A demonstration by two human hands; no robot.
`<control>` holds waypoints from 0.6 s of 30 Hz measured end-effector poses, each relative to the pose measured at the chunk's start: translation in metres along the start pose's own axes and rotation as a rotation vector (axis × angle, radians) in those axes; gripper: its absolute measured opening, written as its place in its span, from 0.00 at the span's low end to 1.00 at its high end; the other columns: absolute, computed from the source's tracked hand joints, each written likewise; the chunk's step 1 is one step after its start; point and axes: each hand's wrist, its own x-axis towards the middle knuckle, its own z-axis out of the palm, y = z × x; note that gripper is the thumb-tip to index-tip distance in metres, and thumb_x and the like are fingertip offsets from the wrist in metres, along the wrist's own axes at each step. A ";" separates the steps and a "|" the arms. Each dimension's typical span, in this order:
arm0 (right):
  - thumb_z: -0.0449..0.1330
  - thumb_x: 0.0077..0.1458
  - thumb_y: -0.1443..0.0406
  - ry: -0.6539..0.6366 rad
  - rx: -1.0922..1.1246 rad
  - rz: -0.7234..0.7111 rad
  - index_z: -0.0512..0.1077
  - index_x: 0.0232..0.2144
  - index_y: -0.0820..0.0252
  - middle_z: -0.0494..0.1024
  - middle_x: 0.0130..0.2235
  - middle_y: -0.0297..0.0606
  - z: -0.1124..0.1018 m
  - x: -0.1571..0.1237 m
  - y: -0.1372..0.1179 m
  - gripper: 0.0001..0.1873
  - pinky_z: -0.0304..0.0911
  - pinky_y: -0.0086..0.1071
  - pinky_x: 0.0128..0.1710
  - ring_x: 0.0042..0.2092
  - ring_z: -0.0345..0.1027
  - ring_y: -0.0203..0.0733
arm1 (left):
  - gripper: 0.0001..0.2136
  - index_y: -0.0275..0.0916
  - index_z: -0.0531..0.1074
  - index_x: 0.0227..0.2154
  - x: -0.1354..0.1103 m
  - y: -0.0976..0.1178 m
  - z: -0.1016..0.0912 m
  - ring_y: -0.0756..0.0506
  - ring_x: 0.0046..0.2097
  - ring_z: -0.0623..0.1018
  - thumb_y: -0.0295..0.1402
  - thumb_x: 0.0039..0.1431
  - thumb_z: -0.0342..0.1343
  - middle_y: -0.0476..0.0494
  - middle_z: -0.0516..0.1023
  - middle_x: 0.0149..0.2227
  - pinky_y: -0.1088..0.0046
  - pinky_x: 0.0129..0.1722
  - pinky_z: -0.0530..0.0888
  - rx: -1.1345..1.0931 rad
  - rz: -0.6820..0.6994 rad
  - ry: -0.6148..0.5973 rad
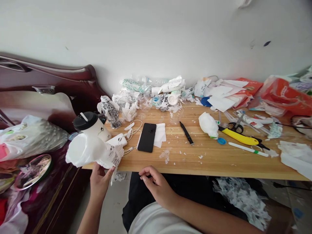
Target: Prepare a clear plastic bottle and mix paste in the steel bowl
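My left hand [99, 182] grips a white glossy object [85, 151] from below, at the table's left front corner. Its left end is wide and rounded; its narrower right end has dark print and ragged edges. I cannot make out exactly what it is. My right hand [156, 185] hovers over my lap by the front edge, fingers loosely curved with a gap to the thumb and nothing visible in them. Behind the white object stands a white cup [98, 128] with a black lid. Beyond my right hand lies a black phone [146, 137] beside a white paper piece [160, 135].
On the wooden table [175, 162] lie a black pen [186, 133], a yellow-handled cutter [240, 136], scissors [235, 127] and a white marker [248, 149]. Crumpled paper and plastic bottles [133, 85] line the wall. Orange bags [287, 94] sit at the right. Shredded paper [241, 201] is below.
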 end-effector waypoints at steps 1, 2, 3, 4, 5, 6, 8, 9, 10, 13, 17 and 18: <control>0.55 0.65 0.54 0.001 -0.002 -0.001 0.72 0.46 0.58 0.76 0.49 0.42 0.000 0.000 0.001 0.15 0.62 0.38 0.47 0.51 0.71 0.46 | 0.26 0.39 0.73 0.39 0.000 0.000 0.000 0.35 0.50 0.79 0.50 0.42 0.71 0.40 0.80 0.42 0.56 0.54 0.74 -0.004 -0.003 0.000; 0.55 0.65 0.55 0.002 -0.006 -0.001 0.72 0.46 0.58 0.76 0.48 0.42 0.000 0.000 0.001 0.15 0.62 0.38 0.47 0.51 0.71 0.46 | 0.26 0.39 0.73 0.39 -0.001 0.001 0.000 0.35 0.50 0.79 0.49 0.42 0.72 0.40 0.80 0.42 0.56 0.55 0.74 -0.008 -0.005 0.001; 0.56 0.65 0.55 0.005 -0.009 -0.001 0.72 0.46 0.58 0.76 0.48 0.42 0.000 0.000 0.002 0.15 0.62 0.38 0.47 0.51 0.70 0.46 | 0.26 0.39 0.73 0.39 -0.001 0.001 0.000 0.35 0.50 0.79 0.49 0.42 0.72 0.39 0.80 0.43 0.55 0.56 0.73 -0.013 -0.008 0.002; 0.56 0.65 0.55 0.005 -0.011 0.000 0.72 0.45 0.57 0.76 0.48 0.42 0.000 0.000 0.002 0.15 0.62 0.38 0.47 0.51 0.70 0.46 | 0.26 0.38 0.73 0.39 -0.001 0.002 0.000 0.35 0.51 0.79 0.48 0.42 0.72 0.39 0.80 0.43 0.55 0.56 0.73 -0.019 -0.010 0.002; 0.56 0.65 0.55 0.003 -0.013 -0.001 0.72 0.45 0.57 0.76 0.48 0.41 0.000 0.000 0.002 0.14 0.62 0.38 0.47 0.51 0.70 0.45 | 0.26 0.38 0.73 0.39 0.000 0.003 0.000 0.35 0.51 0.79 0.48 0.41 0.72 0.39 0.80 0.43 0.55 0.57 0.73 -0.026 -0.013 0.003; 0.56 0.65 0.55 0.002 -0.015 -0.004 0.72 0.45 0.58 0.76 0.48 0.41 0.000 0.000 0.002 0.14 0.62 0.38 0.47 0.50 0.70 0.45 | 0.26 0.38 0.72 0.39 0.000 0.004 0.000 0.35 0.51 0.79 0.48 0.41 0.72 0.38 0.80 0.44 0.54 0.57 0.73 -0.032 -0.016 0.004; 0.56 0.65 0.55 -0.001 -0.019 -0.004 0.73 0.45 0.57 0.76 0.48 0.41 -0.001 0.000 0.001 0.14 0.62 0.37 0.47 0.50 0.70 0.45 | 0.26 0.38 0.72 0.40 0.001 0.005 0.001 0.35 0.51 0.79 0.48 0.41 0.72 0.39 0.80 0.43 0.55 0.56 0.74 -0.047 -0.021 0.001; 0.56 0.65 0.55 -0.001 -0.023 -0.004 0.73 0.45 0.57 0.77 0.48 0.41 -0.001 0.001 0.001 0.14 0.62 0.37 0.47 0.50 0.70 0.45 | 0.26 0.39 0.72 0.40 0.002 0.006 0.001 0.35 0.51 0.79 0.48 0.41 0.72 0.39 0.80 0.42 0.55 0.55 0.74 -0.054 -0.023 -0.001; 0.56 0.65 0.55 -0.001 -0.025 -0.002 0.73 0.45 0.57 0.77 0.48 0.41 -0.001 0.001 0.001 0.14 0.62 0.37 0.47 0.50 0.70 0.45 | 0.26 0.39 0.72 0.39 0.003 0.006 0.001 0.35 0.51 0.79 0.47 0.41 0.72 0.39 0.80 0.42 0.56 0.55 0.75 -0.061 -0.026 -0.003; 0.55 0.66 0.53 -0.001 -0.021 0.004 0.73 0.45 0.57 0.77 0.48 0.41 -0.001 0.001 0.000 0.16 0.62 0.38 0.47 0.50 0.71 0.45 | 0.26 0.39 0.71 0.38 0.003 0.006 0.000 0.36 0.49 0.80 0.47 0.39 0.73 0.40 0.80 0.41 0.56 0.53 0.76 -0.072 -0.036 -0.008; 0.54 0.67 0.51 -0.003 -0.021 0.004 0.72 0.45 0.57 0.76 0.47 0.40 -0.001 0.000 -0.002 0.18 0.62 0.37 0.48 0.50 0.71 0.45 | 0.29 0.38 0.73 0.39 0.002 0.004 -0.003 0.35 0.47 0.81 0.46 0.36 0.74 0.40 0.81 0.40 0.55 0.52 0.77 -0.032 -0.048 -0.002; 0.54 0.67 0.51 -0.003 -0.022 0.005 0.72 0.45 0.57 0.76 0.47 0.40 -0.001 -0.001 -0.003 0.18 0.62 0.37 0.48 0.50 0.71 0.45 | 0.29 0.38 0.73 0.39 0.002 0.004 -0.003 0.35 0.46 0.81 0.46 0.36 0.74 0.40 0.81 0.40 0.54 0.51 0.77 -0.023 -0.051 0.002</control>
